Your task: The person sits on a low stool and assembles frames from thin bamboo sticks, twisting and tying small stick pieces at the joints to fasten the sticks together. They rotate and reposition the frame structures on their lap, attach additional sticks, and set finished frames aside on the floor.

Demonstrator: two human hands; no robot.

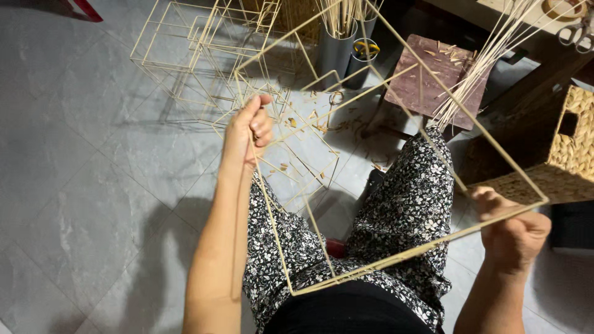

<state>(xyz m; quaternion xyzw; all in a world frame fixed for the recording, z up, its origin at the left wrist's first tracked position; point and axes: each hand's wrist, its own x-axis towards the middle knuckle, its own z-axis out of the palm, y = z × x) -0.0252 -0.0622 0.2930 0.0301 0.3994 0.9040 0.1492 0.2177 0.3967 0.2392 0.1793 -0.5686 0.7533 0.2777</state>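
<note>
Left hand [247, 133] fingers curled tight round far corner strut of large bamboo-stick frame [396, 260]. Right hand [513, 232] fisted round near-right corner of same frame, strut passing through fingers. Frame held tilted over lap, spanning between both fists. Beyond left fingers: stack of finished frames [185, 55] on grey tile floor [74, 154], stick offcuts [309, 120] scattered. Above right fingers: loose stick bundle [489, 55], woven basket [572, 148].

To your left the grey floor [74, 185] lies open. Ahead, stacked stick frames [185, 55] and grey tubes [337, 52] block the way; the low wooden stool [433, 80] and woven basket [572, 148] crowd your right. The stick cube frame [396, 179] spans your lap.
</note>
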